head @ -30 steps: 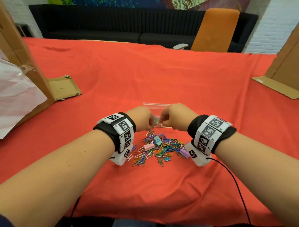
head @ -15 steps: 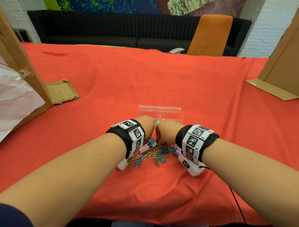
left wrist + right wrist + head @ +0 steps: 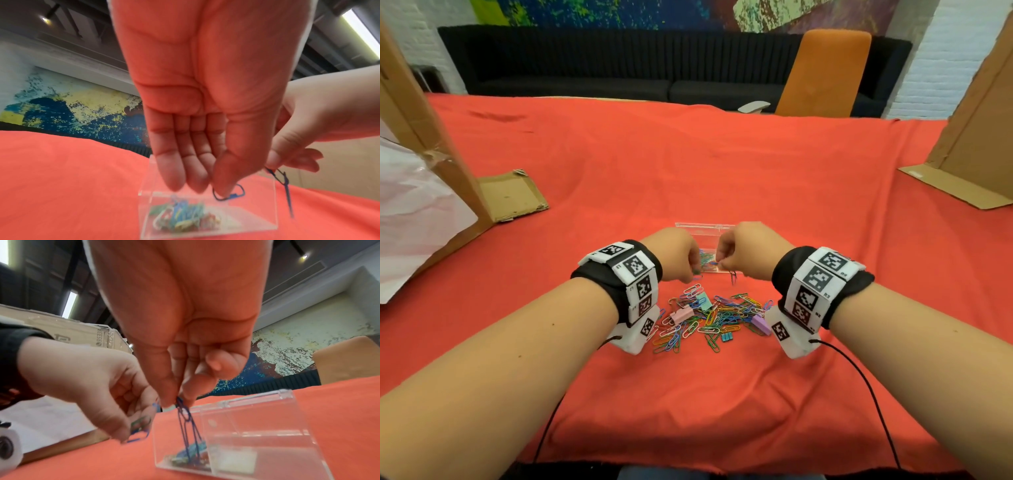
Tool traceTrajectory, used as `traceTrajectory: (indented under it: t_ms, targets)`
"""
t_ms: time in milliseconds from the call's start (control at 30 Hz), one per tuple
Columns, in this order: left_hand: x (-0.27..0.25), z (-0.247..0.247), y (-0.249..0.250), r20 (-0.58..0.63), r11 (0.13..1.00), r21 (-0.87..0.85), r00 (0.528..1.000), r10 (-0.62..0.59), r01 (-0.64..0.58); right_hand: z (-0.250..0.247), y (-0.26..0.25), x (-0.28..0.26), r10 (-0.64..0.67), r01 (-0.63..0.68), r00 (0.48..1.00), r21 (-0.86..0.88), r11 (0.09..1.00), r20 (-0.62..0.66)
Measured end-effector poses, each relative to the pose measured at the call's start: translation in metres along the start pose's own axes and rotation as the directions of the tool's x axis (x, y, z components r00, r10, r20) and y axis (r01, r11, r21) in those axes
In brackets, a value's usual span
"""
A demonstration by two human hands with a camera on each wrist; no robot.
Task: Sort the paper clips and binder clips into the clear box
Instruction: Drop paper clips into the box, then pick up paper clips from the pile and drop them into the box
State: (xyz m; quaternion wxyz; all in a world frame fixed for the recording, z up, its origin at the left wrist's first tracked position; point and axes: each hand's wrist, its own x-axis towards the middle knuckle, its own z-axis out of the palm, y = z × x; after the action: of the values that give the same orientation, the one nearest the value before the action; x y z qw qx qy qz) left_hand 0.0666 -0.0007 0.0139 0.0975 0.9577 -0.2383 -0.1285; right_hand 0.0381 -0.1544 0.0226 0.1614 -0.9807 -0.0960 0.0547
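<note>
Your wristbands (image 3: 635, 265) carry black-and-white square markers with tiny labels beside them, too small to read; no brand or other writing shows anywhere.

Your right hand (image 3: 748, 253) pinches a chain of dark blue paper clips (image 3: 188, 426) between thumb and fingertips; the chain hangs straight down, long axis vertical, its lower end reaching into the clear box (image 3: 242, 431) just below your fingers. Your left hand (image 3: 676, 255) pinches a single blue paper clip (image 3: 229, 194) at thumb and fingertips, lying roughly flat above the box's near edge.

The box sits on the desk (image 3: 688, 164) directly under and just beyond both hands, split by a divider; the compartment below your left hand holds a heap of coloured clips (image 3: 183, 214), blurred in both wrist views. From the head view your hands hide most of the box.

The unsorted pile (image 3: 710, 317) of clips lies between your wrists, nearer you than the box, with a pink binder clip (image 3: 681, 314), a mint one (image 3: 702, 303) and a purple one (image 3: 760, 323), the last partly cut off by your right wristband.
</note>
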Motion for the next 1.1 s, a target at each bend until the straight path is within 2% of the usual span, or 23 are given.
traceTrajectory:
  t_ms: [167, 300, 533, 700, 800, 900, 967, 1033, 1100]
  targets:
    - [0.003, -0.020, -0.001, -0.226, 0.994, -0.110, 0.974, -0.022, -0.003, -0.010, -0.001, 0.011, 0.033, -0.004, 0.982, 0.150, 0.989, -0.188]
    - [0.013, -0.023, -0.003, -0.328, 0.989, -0.143, 0.941, -0.077, 0.031, -0.009, -0.002, 0.025, 0.062, -0.014, 0.971, 0.203, 0.979, -0.230]
    - [0.028, -0.017, -0.011, -0.313, 0.992, -0.097, 0.943, -0.111, 0.085, 0.001, -0.005, 0.042, 0.048, -0.006, 0.973, 0.186, 0.982, -0.224]
    - [0.024, -0.011, -0.013, -0.329, 0.989, -0.127, 0.938, -0.109, 0.070, 0.002, -0.001, 0.037, -0.009, 0.020, 0.986, 0.063, 0.998, -0.167]
    - [0.012, -0.006, -0.009, -0.258, 0.994, -0.094, 0.963, -0.075, 0.053, -0.002, 0.002, 0.026, -0.025, 0.028, 0.990, 0.015, 1.000, -0.139]
    - [0.005, 0.003, -0.005, -0.070, 0.999, -0.005, 0.997, -0.034, 0.034, 0.001, 0.006, 0.014, 0.016, -0.007, 0.995, -0.084, 0.996, 0.099]
    - [0.005, 0.009, -0.004, 0.044, 0.998, 0.057, 0.999, -0.030, 0.028, 0.007, 0.008, 0.008, 0.078, -0.041, 0.961, -0.143, 0.989, 0.264]
    - [0.008, 0.014, -0.004, 0.102, 0.994, 0.107, 0.994, -0.036, 0.025, 0.013, 0.009, 0.002, 0.121, -0.054, 0.932, -0.199, 0.978, 0.340]
    - [0.010, 0.018, -0.003, 0.134, 0.989, 0.147, 0.990, -0.049, 0.029, 0.018, 0.007, -0.001, 0.120, -0.037, 0.928, -0.234, 0.972, 0.352]
